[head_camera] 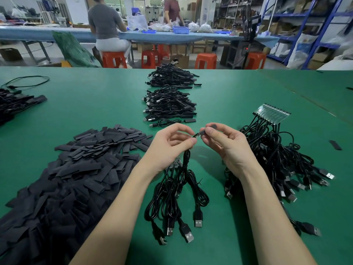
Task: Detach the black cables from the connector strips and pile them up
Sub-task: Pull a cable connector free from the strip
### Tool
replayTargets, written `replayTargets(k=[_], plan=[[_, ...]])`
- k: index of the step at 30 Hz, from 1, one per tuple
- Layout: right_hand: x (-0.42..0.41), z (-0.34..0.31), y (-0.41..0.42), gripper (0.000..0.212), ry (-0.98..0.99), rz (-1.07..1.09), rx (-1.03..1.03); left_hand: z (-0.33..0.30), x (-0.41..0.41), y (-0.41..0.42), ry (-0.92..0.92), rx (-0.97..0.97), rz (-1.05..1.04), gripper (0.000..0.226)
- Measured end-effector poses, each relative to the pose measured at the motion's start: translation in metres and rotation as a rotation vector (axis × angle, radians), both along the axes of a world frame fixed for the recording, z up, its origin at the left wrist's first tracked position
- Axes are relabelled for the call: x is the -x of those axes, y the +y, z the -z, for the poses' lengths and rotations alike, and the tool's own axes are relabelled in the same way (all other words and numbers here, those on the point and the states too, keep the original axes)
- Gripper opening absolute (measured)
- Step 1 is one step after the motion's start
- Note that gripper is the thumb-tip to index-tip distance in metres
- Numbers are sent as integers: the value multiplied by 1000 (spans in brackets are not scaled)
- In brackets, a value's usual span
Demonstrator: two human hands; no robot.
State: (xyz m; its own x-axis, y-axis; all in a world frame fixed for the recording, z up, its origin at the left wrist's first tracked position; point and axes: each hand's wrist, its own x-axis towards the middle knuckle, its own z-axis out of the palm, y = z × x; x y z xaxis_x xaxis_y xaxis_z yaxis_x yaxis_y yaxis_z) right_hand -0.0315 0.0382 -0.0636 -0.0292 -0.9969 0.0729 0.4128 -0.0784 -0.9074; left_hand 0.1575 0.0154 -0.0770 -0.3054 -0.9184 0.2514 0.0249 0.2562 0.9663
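My left hand point(170, 144) pinches the end of a black cable point(186, 159) between thumb and fingers, above the green table. The cable hangs down into a small bunch of black USB cables point(177, 203) still joined near a strip partly hidden under my left wrist. My right hand point(223, 142) holds a small black sleeve point(209, 129) at the cable's tip, just right of my left fingers. A connector strip point(272, 114) with several cables attached lies to the right, above a tangled heap of cables point(277, 159). Two piles of finished cables point(170, 104) point(172, 76) lie beyond my hands.
A big heap of flat black sleeves point(72, 169) covers the table's left front. More black parts point(13, 104) sit at the far left edge. One loose sleeve point(335, 144) lies far right. Behind the table are orange stools point(206, 61), a blue bench and two people.
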Motion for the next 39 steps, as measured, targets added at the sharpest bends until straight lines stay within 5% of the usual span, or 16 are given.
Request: replayTargets(k=[39], plan=[[-5, 4, 1, 24, -29, -29, -102, -4, 4, 2, -216, 248, -103, 8]])
